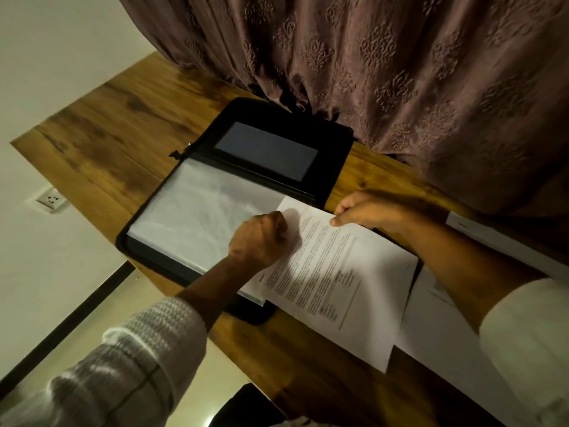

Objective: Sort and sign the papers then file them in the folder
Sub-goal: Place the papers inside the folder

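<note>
We've got the white printed sheet (pixel 338 272) lying slantwise on the brown wood-grain table (pixel 107 143), just right of the open black zip-round folder (pixel 335 140). One short edge of the sheet overlaps the edge of the top clear plastic sleeve (pixel 197 211), and its long axis runs away from the folder toward our right. The left hand (pixel 261 238) is the nearer one to the sleeve. It's balled up with its fingers curled on that overlapping edge, though we can't tell whether it's also got the sleeve's lip. The right hand (pixel 366 211) pinches the sheet's far edge, thumb on top.

Our guess is the sheet goes in leftward, short edge first, with the right hand feeding and the left holding the pocket open. The sleeve looks thin, crinkly and glossy, so it'll probably cling and buckle. The paper is floppy and flat. More loose white pages (pixel 437 340) sit to the right, partly under the right forearm, and an embossed mauve curtain (pixel 400 72) hangs behind.
</note>
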